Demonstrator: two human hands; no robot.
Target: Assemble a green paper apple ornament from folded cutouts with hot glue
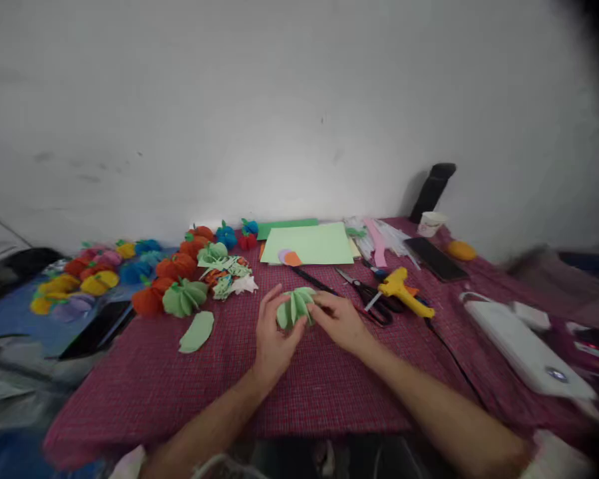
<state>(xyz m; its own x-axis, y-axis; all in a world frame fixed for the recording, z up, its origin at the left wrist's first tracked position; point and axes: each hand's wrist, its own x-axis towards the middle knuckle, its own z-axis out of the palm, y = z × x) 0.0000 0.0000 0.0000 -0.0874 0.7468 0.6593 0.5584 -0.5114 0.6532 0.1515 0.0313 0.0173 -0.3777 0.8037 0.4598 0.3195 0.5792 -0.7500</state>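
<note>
Near the middle of the cloth-covered table, a light green paper pumpkin (295, 307) with fanned-out folds is held between both hands. My left hand (274, 332) grips its left side, thumb at the lower front and fingers behind. On the right side, my right hand (340, 320) pinches the folds with thumb and fingertips. A cut piece of the same light green paper (196, 331) lies flat to the left. Beside it sits a light green paper pumpkin (184, 297) with a small stem.
Many coloured paper pumpkins (177, 267) stand at the left, with paper scraps (229, 274) beside them. Green paper sheets (309, 243) lie at the back. On the right are scissors (367, 290), a yellow glue gun (404, 293) with a cord, a phone (435, 258), a paper cup (430, 223) and a white device (529, 346).
</note>
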